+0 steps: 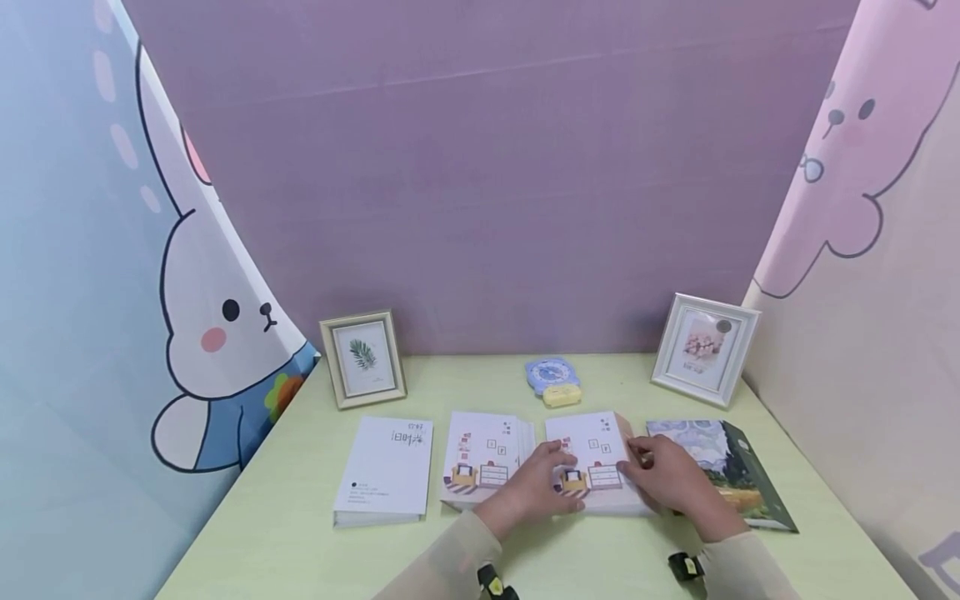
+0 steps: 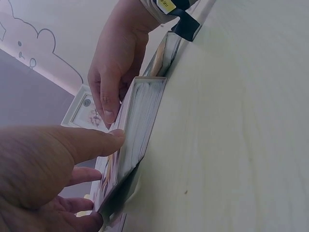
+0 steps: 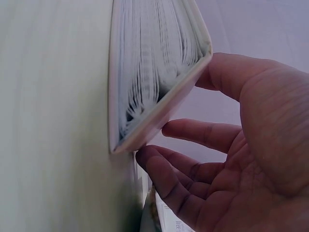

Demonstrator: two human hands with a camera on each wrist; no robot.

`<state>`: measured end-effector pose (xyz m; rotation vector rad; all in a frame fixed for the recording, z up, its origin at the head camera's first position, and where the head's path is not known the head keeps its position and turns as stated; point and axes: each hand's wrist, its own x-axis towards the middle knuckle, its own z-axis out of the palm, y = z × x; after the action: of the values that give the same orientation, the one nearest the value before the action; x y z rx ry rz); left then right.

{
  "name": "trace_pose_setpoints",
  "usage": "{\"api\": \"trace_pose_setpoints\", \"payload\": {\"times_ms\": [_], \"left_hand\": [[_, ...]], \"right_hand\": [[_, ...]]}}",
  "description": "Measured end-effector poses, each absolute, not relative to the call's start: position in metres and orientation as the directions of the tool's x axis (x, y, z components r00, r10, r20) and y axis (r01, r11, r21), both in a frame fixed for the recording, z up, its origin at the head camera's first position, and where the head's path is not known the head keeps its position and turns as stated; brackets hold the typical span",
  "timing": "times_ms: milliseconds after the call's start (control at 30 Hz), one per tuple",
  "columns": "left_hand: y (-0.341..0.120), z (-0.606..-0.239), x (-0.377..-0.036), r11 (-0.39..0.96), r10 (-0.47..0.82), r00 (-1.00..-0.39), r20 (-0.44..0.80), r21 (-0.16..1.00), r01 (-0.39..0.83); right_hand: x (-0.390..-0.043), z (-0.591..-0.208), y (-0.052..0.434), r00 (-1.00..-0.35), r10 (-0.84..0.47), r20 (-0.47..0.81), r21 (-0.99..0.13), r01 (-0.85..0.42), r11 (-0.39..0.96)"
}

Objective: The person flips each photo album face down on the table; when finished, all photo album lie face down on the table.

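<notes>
Both hands are at a thick photo album (image 1: 603, 446) lying flat, its pale cover printed with small furniture drawings. My left hand (image 1: 528, 492) rests at the album's left side, fingers spread and fairly straight. In the left wrist view the thumb of the left hand (image 2: 53, 164) lies at the cover's front edge. On the other side, my right hand (image 1: 667, 475) holds the spine. From the right wrist, the right hand (image 3: 260, 130) has its thumb on the spine's upper corner and bent fingers near its lower edge; the album's sleeve pages (image 3: 149, 53) show at the end.
A matching album (image 1: 480, 442) lies just left, and a white album (image 1: 386, 467) beyond it. A painting-covered book (image 1: 738, 479) sits right of the hands. Behind stand two picture frames (image 1: 363, 358), a blue clock-like item (image 1: 551, 373) and a small yellow item (image 1: 561, 395).
</notes>
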<state>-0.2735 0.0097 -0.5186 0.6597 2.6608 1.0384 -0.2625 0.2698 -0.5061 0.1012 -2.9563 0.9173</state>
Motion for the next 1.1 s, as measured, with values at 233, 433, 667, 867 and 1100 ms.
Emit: {"api": "trace_pose_setpoints", "payload": {"times_ms": [233,433,667,867,1100], "left_hand": [[0.010,-0.517,-0.274,0.644,0.477,-0.879,-0.027,0.691,0.328],[0.008,-0.515,-0.272,0.637,0.481,-0.876,-0.019,0.694,0.335],[0.004,-0.510,-0.271,0.627,0.481,-0.877,-0.002,0.699,0.343],[-0.009,-0.504,-0.271,0.588,0.470,-0.877,0.095,0.707,0.392],[-0.042,-0.497,-0.270,0.512,0.426,-0.880,0.209,0.746,0.425]], "right_hand": [[-0.264,-0.506,0.270,-0.997,-0.054,0.063,-0.573,-0.080,0.815],[-0.265,-0.504,0.269,-0.997,-0.050,0.052,-0.592,-0.071,0.803],[-0.263,-0.501,0.266,-0.996,-0.044,0.082,-0.612,-0.085,0.786],[-0.258,-0.488,0.254,-0.980,-0.083,0.181,-0.619,-0.179,0.765],[-0.261,-0.476,0.230,-0.954,-0.165,0.252,-0.595,-0.287,0.751]]}}
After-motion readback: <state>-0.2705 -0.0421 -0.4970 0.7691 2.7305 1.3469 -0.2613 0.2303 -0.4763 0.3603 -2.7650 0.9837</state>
